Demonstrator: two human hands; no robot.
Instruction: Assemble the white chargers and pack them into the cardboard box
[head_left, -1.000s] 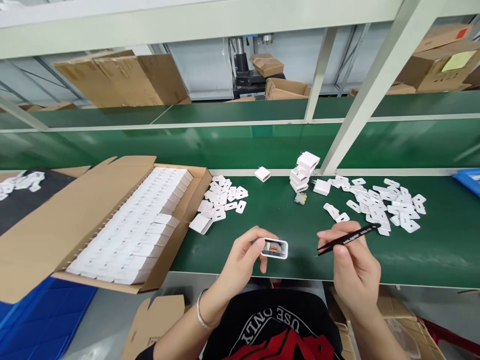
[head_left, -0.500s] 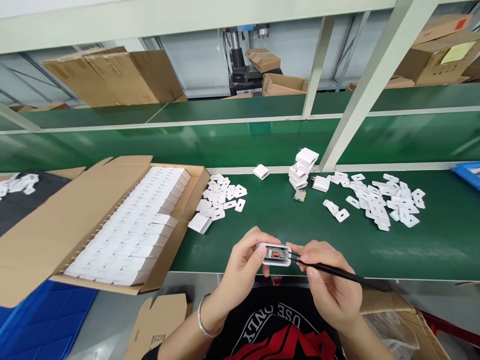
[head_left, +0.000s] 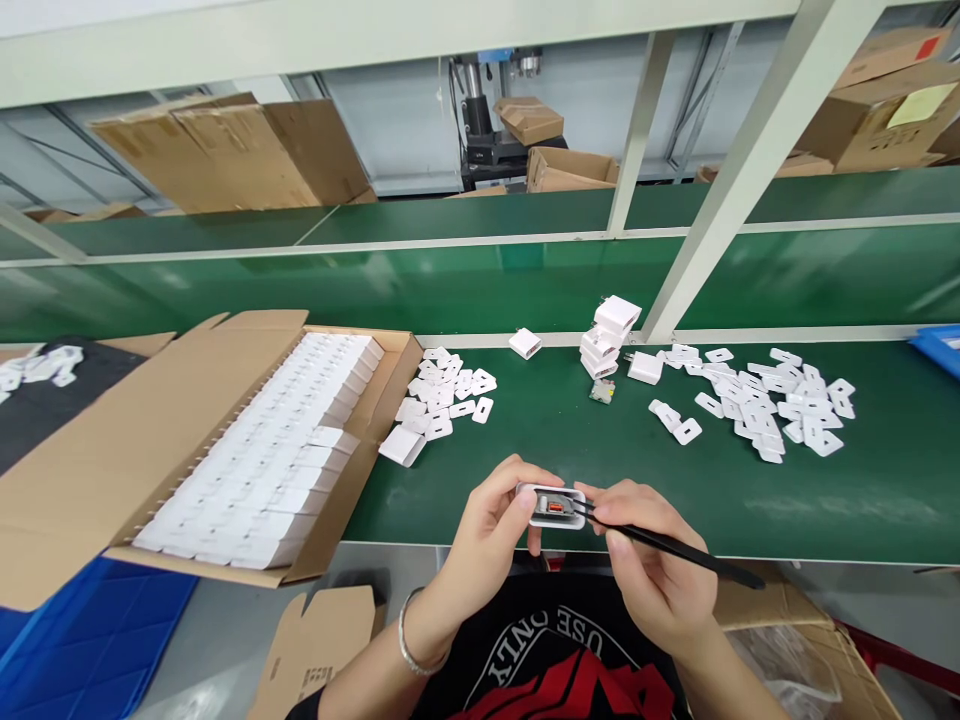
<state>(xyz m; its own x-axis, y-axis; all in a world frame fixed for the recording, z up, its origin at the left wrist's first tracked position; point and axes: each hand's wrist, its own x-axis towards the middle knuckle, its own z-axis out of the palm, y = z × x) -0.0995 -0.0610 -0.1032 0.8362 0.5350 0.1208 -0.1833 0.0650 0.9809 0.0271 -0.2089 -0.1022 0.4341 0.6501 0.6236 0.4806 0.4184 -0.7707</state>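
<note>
My left hand (head_left: 499,525) is closed around a white charger housing (head_left: 536,518), its open end facing me. Inside the housing a circuit board with an orange-red USB port (head_left: 555,507) shows. Black tweezers (head_left: 675,545) are pinched in my right hand (head_left: 660,560), and their tips reach into the right side of the housing's opening. Whether the tips grip anything in there, I cannot tell. Beyond my hands, a loose circuit board (head_left: 602,391) lies beside a small stack of white housings (head_left: 611,335).
An open cardboard box (head_left: 409,385) with rows of white housings stands on the left. White end plates lie in a left pile (head_left: 442,385) and a right pile (head_left: 757,400). A slanted metal post (head_left: 757,170) rises at the bench's back edge. A blue tray (head_left: 937,345) sits far right.
The tweezers have shifted slightly, their rear end swinging a little left and down, with the tips still at the housing's opening. My left hand keeps its hold on the housing.
</note>
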